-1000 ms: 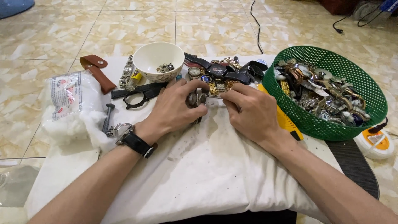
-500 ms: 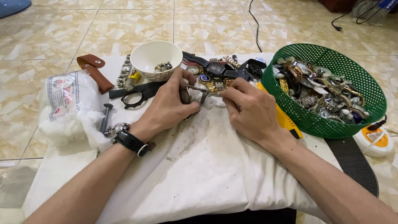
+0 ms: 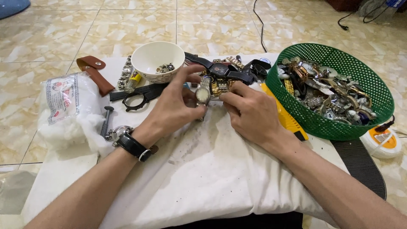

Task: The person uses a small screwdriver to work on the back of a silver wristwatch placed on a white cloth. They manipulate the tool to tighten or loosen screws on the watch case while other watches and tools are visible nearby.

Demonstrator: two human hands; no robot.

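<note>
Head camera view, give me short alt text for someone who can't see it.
The left hand holds a silver wristwatch over a white cloth, and the right hand touches its band. Around them lie a white bowl of small parts, loose watches and straps, and a green basket full of watches.

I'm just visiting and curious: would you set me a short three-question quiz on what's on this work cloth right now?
1. True or false: the left hand holds a silver metal wristwatch by its case.
2. Which container is heaped with watches? A) the round green plastic mesh basket B) the white ceramic bowl C) the brown leather pouch
3. Fill in: the right hand rests on the wrinkled white ____, fingertips near the watch.

Key:
1. True. The thumb and fingers pinch it, dial facing up.
2. A. The bowl holds only a few small parts.
3. Cloth.
</note>
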